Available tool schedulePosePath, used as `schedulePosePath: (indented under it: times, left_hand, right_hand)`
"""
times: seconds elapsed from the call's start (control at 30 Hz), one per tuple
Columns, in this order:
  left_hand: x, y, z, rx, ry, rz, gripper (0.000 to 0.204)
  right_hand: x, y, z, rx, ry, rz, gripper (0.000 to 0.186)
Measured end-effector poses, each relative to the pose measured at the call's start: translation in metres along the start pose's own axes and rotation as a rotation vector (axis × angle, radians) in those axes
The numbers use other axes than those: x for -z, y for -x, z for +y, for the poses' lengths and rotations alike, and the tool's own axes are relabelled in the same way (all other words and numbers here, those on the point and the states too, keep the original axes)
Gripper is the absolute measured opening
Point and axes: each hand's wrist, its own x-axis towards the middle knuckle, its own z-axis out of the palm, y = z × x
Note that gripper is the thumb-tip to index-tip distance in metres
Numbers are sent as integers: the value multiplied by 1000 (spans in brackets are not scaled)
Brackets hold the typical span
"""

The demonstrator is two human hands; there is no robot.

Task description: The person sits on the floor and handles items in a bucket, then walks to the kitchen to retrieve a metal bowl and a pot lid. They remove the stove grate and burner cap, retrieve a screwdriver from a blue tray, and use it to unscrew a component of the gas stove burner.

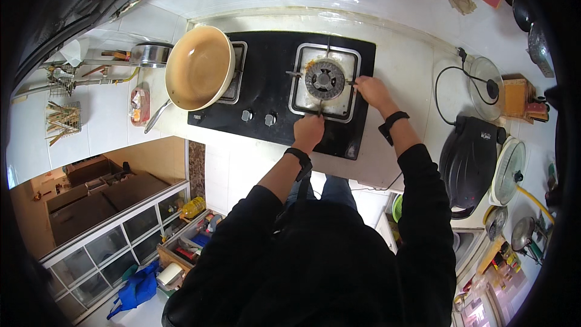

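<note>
A black two-burner gas hob (266, 72) lies on the white counter. Around its right burner (325, 79) sits a square metal pan support (301, 54) with dark prongs. My left hand (308, 132) is closed at the front prong of this support. The right prong is pinched between the fingers of my right hand (373, 94). Both hands touch the support, which appears to rest on the hob. A large cream-coloured frying pan (200, 68) covers most of the left burner. Two control knobs (247, 115) are to the left of my left hand.
Right of the hob are a black electric griddle (470, 160), glass lids (486, 88) and a wooden knife block (519, 98). The frying pan's handle (157, 116) juts past the counter's left end. A small saucepan (151, 54) stands at the far left.
</note>
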Motion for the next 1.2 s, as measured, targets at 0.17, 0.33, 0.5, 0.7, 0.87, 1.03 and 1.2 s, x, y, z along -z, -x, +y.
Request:
schedulePosePath:
  times: [0.17,0.33,0.5,0.7,0.87,1.03,1.2]
  left_hand:
    - [17,9,-2,-31,35,-36,48]
    - [41,22,-17,-1,4,68,47]
    - [53,38,-7,-158,-3,112,43]
    - [27,61,51,-414,35,15,44]
    - [-10,79,107,-616,69,-108,45]
    - [-41,83,143,-690,5,-134,45]
    - [-50,62,155,-642,-49,-75,45]
  right_hand:
    - [18,-10,-22,62,9,143,18]
    - [50,-3,-54,89,8,248,18]
    - [61,60,-57,26,10,409,21]
    - [43,193,-36,-241,-184,510,18]
    - [25,272,-2,-424,-219,500,15]
    - [10,304,30,-522,-238,478,15]
    - [1,291,55,-553,-190,493,19]
